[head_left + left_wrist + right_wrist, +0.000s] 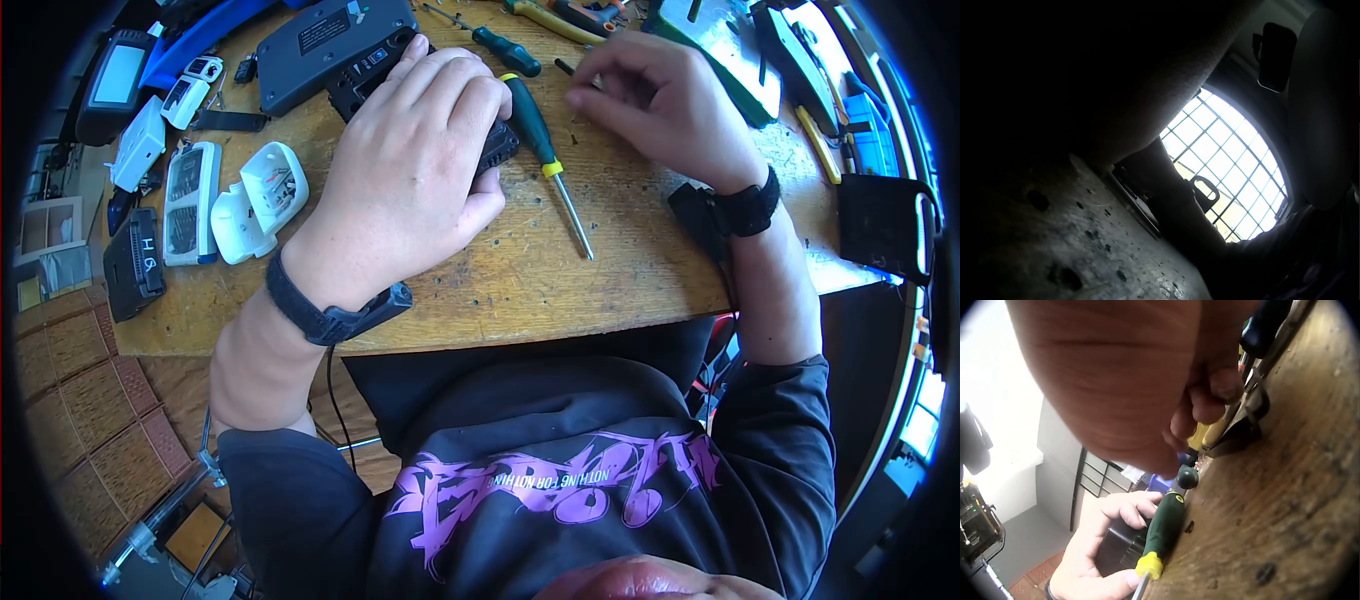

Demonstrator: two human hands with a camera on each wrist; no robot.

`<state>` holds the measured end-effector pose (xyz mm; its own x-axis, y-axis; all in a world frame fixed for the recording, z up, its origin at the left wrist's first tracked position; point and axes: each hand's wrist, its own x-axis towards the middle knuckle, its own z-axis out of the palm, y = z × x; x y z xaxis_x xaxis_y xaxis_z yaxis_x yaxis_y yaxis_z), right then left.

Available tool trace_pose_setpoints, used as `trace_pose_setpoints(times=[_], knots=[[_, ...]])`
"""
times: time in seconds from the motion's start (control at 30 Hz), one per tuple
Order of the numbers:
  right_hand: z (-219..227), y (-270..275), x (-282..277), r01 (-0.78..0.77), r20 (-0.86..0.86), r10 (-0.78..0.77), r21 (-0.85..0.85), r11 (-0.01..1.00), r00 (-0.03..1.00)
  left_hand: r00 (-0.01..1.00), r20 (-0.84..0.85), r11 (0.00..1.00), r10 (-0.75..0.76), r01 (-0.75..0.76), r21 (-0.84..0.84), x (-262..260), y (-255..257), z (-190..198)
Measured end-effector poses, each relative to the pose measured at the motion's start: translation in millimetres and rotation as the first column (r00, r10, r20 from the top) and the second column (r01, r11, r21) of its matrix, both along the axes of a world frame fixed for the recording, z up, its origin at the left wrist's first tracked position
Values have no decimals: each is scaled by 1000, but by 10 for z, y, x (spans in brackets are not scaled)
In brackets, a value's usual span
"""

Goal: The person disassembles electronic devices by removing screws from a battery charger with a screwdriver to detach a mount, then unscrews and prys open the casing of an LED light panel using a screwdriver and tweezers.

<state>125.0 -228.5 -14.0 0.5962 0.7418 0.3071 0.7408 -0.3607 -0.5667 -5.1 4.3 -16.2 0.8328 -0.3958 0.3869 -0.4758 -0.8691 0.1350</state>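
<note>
The left hand (410, 165) grips a black device (497, 148) from above, its fingers bent over the far side and its thumb at the near edge; the palm hides most of the device. Right of it lies a green-and-yellow screwdriver (535, 130), whose handle (1166, 525) is beside the left hand (1094, 550) in the right wrist view. The right hand (665, 105) hovers over the bench with bent fingers, close to a small dark stick (563, 67). Whether it holds anything is unclear. The left wrist view is mostly dark.
A grey box (325, 50) stands behind the left hand. At left are an open white case (275, 190), a bit set (190, 205) and a black battery-like block (133, 265). Another screwdriver (505, 48) lies at the back; a black wallet-like item (885, 225) is at right.
</note>
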Motion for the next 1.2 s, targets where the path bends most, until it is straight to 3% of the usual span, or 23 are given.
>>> trace_pose_setpoints(times=[0.03, 0.13, 0.33, 1.2], knots=[[21, -26, 11, -94, 12, 97, -140, 986, 995, 1000, -6, 1000, 4, -4, 3, -3, -2, 3], [-85, -15, 32, -218, 31, 218, -17, 976, 975, 1000, -11, 1000, 4, -4, 9, -6, 3, 4], [-4, -41, 35, -291, 17, 292, -52, 955, 956, 1000, -25, 1000, 7, -7, -10, -13, 12, 0], [-72, -20, 31, -212, 6, 213, -56, 976, 977, 999, 54, 999, -6, 8, -36, -8, 47, -89]])
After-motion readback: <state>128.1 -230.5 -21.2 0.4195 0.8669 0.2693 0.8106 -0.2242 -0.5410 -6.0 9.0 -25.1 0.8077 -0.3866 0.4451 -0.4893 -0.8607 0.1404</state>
